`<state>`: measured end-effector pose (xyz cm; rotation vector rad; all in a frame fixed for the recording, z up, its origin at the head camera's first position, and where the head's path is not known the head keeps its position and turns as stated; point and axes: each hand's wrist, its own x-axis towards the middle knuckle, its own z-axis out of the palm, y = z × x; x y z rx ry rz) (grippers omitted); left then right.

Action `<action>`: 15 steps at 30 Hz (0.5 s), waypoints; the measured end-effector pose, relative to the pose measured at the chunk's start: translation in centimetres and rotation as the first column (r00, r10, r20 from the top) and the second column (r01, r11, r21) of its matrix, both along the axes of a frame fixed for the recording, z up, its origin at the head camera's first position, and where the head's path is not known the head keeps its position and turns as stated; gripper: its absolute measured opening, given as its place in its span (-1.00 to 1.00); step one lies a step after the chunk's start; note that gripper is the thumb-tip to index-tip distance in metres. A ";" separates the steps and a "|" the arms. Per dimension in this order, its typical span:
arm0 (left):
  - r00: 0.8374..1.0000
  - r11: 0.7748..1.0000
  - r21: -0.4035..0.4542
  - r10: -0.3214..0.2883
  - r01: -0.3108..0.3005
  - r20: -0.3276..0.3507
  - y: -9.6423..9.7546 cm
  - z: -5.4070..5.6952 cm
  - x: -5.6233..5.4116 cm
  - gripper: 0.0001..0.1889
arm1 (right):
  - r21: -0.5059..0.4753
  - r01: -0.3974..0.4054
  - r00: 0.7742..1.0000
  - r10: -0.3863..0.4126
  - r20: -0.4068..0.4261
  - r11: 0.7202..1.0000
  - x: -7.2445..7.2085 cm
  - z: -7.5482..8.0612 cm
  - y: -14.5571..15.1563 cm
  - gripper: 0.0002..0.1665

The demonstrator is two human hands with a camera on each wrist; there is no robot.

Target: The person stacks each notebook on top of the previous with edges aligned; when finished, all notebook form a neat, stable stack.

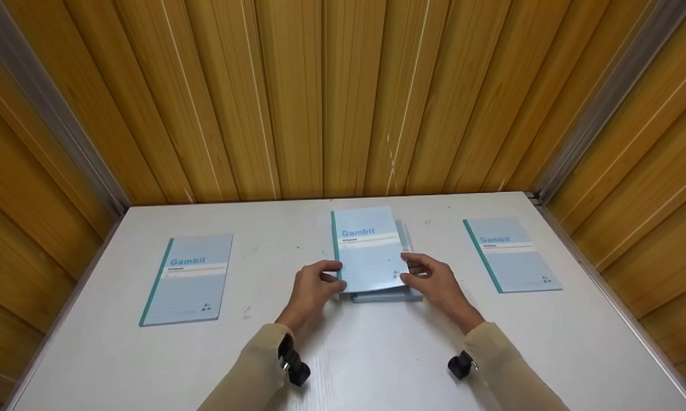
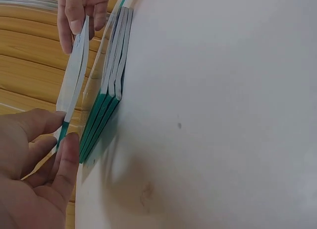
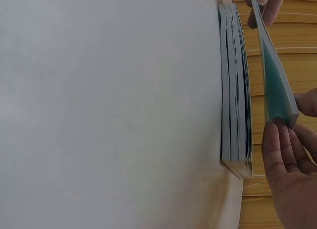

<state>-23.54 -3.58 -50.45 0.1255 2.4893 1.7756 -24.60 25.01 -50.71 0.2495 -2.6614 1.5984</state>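
A light-blue "Gambit" notebook with a green spine is held up by both hands over a small stack of similar notebooks. My left hand pinches its lower left edge at the spine, thumb on one face and fingers on the other. At the opposite edge, my right hand grips the lower right corner. From the left wrist, a gap shows between the held notebook and the stack, whose green spines line up. In the right wrist view the stack's page edges face the camera.
Another Gambit notebook lies flat at the left of the white table, and one more at the right. Wood-patterned panels rise behind the table and on both sides.
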 end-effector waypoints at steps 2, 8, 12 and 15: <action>1.000 1.000 0.005 -0.001 0.001 0.019 0.4 -0.1 -0.1 -0.56 | 0.011 0.004 1.000 -0.004 0.006 1.000 0.0 0.0 0.4 -0.43; 0.999 1.000 0.000 -0.005 0.005 0.054 1.6 -0.1 -0.4 -0.58 | 0.045 0.036 0.999 -0.037 0.034 0.998 0.2 -0.1 1.4 -0.44; 0.999 1.000 -0.006 -0.016 0.017 0.031 2.3 0.0 -0.6 -0.59 | 0.033 0.047 0.999 -0.047 0.022 0.998 0.2 -0.4 2.0 -0.46; 1.000 1.000 -0.006 -0.018 0.018 0.023 2.6 -0.1 -0.6 -0.60 | 0.025 0.045 0.999 -0.046 0.027 0.999 0.2 -0.5 2.3 -0.48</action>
